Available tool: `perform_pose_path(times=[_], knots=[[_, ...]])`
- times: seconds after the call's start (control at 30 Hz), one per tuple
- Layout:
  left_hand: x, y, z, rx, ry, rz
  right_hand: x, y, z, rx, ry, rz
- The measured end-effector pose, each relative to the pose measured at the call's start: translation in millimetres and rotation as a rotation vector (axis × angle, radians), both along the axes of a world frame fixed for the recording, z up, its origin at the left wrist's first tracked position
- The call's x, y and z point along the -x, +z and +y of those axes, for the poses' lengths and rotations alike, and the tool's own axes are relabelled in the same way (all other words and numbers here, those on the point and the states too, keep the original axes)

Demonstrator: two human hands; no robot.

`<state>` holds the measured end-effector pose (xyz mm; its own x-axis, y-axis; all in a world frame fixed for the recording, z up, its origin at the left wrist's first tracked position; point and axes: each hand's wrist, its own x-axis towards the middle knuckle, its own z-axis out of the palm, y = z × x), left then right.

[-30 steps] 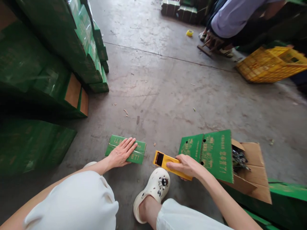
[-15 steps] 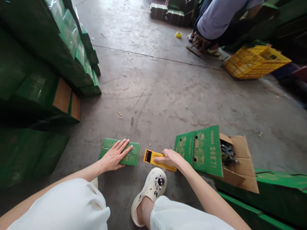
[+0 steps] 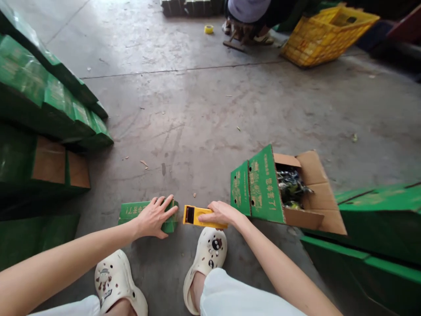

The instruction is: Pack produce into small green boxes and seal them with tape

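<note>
A green carton (image 3: 130,211) with printed characters lies on the floor in front of me. My left hand (image 3: 154,218) rests on its right part with the fingers spread, the thumb over the near edge. Just right of the carton, my right hand (image 3: 221,212) is closed around a flat yellow hand tool (image 3: 197,216). A dark window shows at the tool's left end, which points at the carton and stays slightly apart from it. My right fingers hide part of the tool, so its exact kind is unclear.
An opened green box (image 3: 263,188) holding dark wrapped contents stands at right, beside more green boxes (image 3: 368,263). Stacked green cartons (image 3: 59,101) line the left. Farther off are a yellow crate (image 3: 315,41), a yellow tape roll (image 3: 208,29) and a seated person (image 3: 248,11).
My view has shifted, and both shoes now show. The carton has turned, so its right end and near side look different. My left hand now sits nearer its right end, fingers wider apart.
</note>
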<state>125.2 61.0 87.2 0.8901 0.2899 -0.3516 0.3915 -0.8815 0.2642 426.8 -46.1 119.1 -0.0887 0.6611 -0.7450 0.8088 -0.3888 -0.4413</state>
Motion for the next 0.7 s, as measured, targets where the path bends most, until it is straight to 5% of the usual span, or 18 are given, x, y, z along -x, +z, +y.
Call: perform_pose_path(times=[0.4,0.7], knots=[[-3.9,11.4,-9.3,-0.150,0.001,0.052,-9.1,14.4,-13.8,-0.037,-0.008,0.024],[-7.0,18.0,-6.8,-0.197,-0.058,0.074,-13.2,56.4,-27.0,-0.025,0.017,0.040]])
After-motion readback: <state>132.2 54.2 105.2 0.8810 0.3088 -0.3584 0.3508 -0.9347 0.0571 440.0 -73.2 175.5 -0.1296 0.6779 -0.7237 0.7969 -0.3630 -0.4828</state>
